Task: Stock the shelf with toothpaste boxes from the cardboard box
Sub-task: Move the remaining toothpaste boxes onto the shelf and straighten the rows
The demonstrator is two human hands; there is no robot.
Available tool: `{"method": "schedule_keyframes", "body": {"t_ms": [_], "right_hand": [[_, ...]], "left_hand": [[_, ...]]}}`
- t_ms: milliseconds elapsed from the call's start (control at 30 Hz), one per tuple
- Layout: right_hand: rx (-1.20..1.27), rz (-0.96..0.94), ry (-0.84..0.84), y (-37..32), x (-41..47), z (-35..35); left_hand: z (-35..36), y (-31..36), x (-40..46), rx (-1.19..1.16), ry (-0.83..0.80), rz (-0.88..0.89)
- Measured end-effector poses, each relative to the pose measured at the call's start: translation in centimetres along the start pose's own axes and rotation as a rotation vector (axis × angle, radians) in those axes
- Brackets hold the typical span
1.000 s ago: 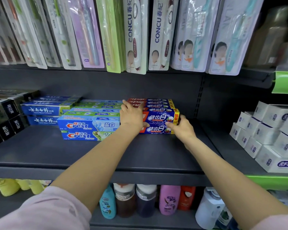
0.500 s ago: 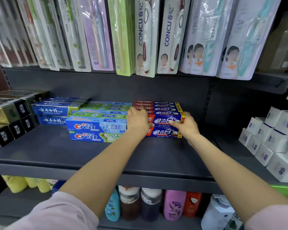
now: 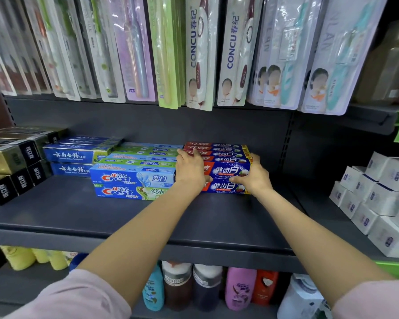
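Hands, L (image 3: 190, 172) & R (image 3: 255, 174), grip 2 front red-blue boxes (image 3: 226, 172).

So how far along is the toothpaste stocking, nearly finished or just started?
Partly done, it seems. Red-and-blue toothpaste boxes already sit stacked on the shelf beside the Crest boxes. The left hand and right hand hold the front stack. Bare shelf remains in front; the cardboard box is out of view, so what's left is unclear.
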State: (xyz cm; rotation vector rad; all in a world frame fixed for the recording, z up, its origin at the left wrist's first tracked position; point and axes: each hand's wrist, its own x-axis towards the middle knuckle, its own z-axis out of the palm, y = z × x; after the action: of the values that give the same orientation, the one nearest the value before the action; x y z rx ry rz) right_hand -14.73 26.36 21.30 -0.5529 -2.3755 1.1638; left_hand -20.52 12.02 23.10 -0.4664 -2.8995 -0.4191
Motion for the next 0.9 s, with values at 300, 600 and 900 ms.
{"method": "schedule_keyframes", "body": {"t_ms": [300,600,900], "right_hand": [[-0.003,0.012,0.005,-0.19,-0.11,-0.10],[-0.343,-0.123,-0.089,-0.34,-0.25,-0.45],[-0.439,-0.147,-0.006,-0.03,0.12,-0.16]], "left_hand": [[0.23,-0.13,0.16,0.058,0.008,0.021],[-0.27,-0.42,0.32,0.210,-0.017,0.096],[0.27,-0.29,0.63,0.291,0.070,0.103]]}}
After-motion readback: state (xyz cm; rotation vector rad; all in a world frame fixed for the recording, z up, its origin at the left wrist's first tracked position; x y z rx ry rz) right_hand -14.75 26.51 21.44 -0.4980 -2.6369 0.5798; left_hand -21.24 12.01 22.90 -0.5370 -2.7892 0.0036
